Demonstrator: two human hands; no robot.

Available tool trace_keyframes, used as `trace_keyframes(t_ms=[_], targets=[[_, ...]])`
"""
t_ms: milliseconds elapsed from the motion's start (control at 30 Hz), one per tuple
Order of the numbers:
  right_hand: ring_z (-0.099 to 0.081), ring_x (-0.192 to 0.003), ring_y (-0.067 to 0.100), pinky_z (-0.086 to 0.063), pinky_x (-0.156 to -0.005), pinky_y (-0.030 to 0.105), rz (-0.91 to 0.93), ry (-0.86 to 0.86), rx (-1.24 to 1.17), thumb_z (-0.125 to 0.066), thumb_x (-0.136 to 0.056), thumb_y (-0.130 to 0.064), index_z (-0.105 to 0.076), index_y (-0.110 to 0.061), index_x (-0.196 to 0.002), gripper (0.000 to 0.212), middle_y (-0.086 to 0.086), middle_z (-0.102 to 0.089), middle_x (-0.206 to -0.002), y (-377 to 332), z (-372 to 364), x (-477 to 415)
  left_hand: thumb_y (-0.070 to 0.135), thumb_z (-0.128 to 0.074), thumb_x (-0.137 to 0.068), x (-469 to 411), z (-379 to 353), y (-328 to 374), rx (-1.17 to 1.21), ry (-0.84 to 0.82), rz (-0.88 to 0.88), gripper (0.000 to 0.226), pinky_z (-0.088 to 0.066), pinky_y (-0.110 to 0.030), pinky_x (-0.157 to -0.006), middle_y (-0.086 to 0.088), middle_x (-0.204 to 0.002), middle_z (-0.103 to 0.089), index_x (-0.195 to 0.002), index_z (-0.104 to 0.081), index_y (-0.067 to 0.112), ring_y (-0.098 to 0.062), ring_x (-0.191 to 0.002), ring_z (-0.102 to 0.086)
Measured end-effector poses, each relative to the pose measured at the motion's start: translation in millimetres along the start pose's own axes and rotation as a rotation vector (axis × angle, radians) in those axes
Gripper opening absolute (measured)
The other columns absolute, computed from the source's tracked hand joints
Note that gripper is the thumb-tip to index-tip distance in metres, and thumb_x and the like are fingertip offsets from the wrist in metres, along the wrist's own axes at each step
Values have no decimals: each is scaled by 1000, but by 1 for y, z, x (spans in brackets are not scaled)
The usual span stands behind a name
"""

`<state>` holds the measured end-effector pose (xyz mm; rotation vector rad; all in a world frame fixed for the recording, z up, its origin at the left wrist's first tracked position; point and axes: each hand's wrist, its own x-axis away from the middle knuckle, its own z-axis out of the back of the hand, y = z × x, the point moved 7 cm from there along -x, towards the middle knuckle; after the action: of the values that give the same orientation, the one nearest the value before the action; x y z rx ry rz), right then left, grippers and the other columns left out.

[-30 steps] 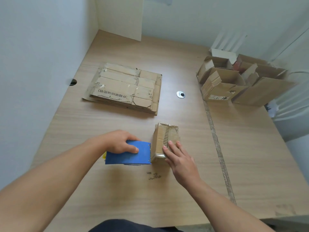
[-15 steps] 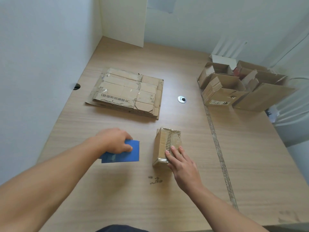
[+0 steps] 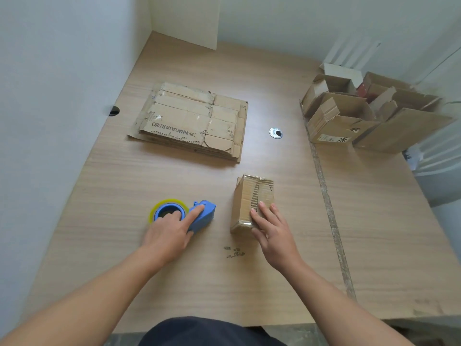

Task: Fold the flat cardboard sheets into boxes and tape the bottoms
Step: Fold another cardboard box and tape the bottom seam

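Surface: a pale wood-grain table (image 3: 174,275) fills the view, with a rough worn strip (image 3: 326,208) running front to back on its right part.
Room: plain white walls close in on the left and behind; a pale panel (image 3: 184,18) leans in the far corner.
Table fittings: a round metal grommet (image 3: 276,133) near the middle and a dark cable hole (image 3: 114,111) at the left edge.
Flat sheets: a stack of flattened cardboard (image 3: 194,121) lies far left of centre.
Small box (image 3: 253,196): closed, near centre, tape over its seam.
Right hand (image 3: 272,228): fingers straight, pressing flat on the box's near end.
Tape dispenser (image 3: 202,217): blue, with a yellow-edged roll, lying on the table left of the box and apart from it.
Left hand (image 3: 169,233): resting on the dispenser, index finger stretched along its body.
Finished boxes (image 3: 349,113): open-topped, clustered at the far right.
Marks: dark scribbles (image 3: 234,252) on the wood between the hands.
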<state>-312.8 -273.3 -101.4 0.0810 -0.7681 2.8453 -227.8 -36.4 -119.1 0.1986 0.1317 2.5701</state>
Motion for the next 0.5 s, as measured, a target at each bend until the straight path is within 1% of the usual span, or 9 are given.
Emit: trace_keyframes(t_ms=[33,67,100,167,233,267,333,400,500], targets=[[-13,-151,21,-2,-114,16,-1,-1,-13,-59,-99,-21,-49,-25,-144,47,-17,-19,-151,0,0,-1,40,-80,-76,2,-2,2,-3,36,-12,85,-14,-25,-43,-1,-73,-49,-149,-37,37,-17,-56,-36],[-13,-151,22,-3,-114,16,-1,-4,-25,-60,-98,-20,-49,-24,-144,47,-16,-20,-151,0,1,-1,40,-77,-79,3,-6,3,15,35,-12,83,-18,-26,-44,-2,-75,-50,-151,-35,38,-18,-59,-37],[-14,-151,21,-3,-114,16,-2,-7,-34,-60,-98,-20,-49,-23,-144,47,-16,-20,-151,0,1,-2,41,-73,-83,4,-7,2,11,61,2,80,-29,-28,-48,-4,-81,-53,-152,-32,38,-20,-65,-42],[-13,-150,18,-2,-114,14,1,-7,-50,-60,-98,-19,-49,-23,-144,47,-17,-20,-150,1,2,-2,39,-80,-77,5,1,8,42,138,10,74,-49,-36,-59,-13,-96,-62,-144,-49,30,-29,-77,-57],[-13,-147,15,-2,-113,13,10,12,-66,-61,-97,-17,-50,-22,-143,47,-16,-22,-150,1,3,-1,34,-82,-76,5,17,17,170,235,-7,58,-56,-44,-74,-17,-115,-64,-130,-63,22,-35,-98,-63],[-13,-145,13,-3,-114,14,16,24,-74,-62,-97,-16,-50,-21,-143,47,-15,-23,-150,1,3,0,34,-76,-82,3,21,24,299,230,-30,50,-54,-43,-83,-13,-121,-63,-129,-64,21,-31,-107,-61],[-13,-143,12,-5,-115,18,24,40,-87,-63,-96,-15,-51,-20,-142,48,-14,-24,-150,0,2,1,35,-64,-94,-4,23,43,611,89,-60,40,-50,-36,-97,0,-123,-63,-131,-62,22,-16,-112,-58],[-12,-143,11,-6,-116,20,28,44,-95,-63,-96,-15,-51,-20,-142,48,-13,-24,-151,-1,1,1,33,-63,-96,-8,19,62,762,-9,-73,36,-48,-32,-97,7,-117,-65,-129,-64,21,-6,-107,-59],[-9,-144,10,-3,-115,16,29,37,-103,-62,-97,-18,-50,-22,-143,48,-15,-22,-152,0,2,0,27,-64,-95,-10,8,76,855,-35,-29,37,-49,-30,-97,8,-119,-66,-130,-64,18,-5,-108,-60]])
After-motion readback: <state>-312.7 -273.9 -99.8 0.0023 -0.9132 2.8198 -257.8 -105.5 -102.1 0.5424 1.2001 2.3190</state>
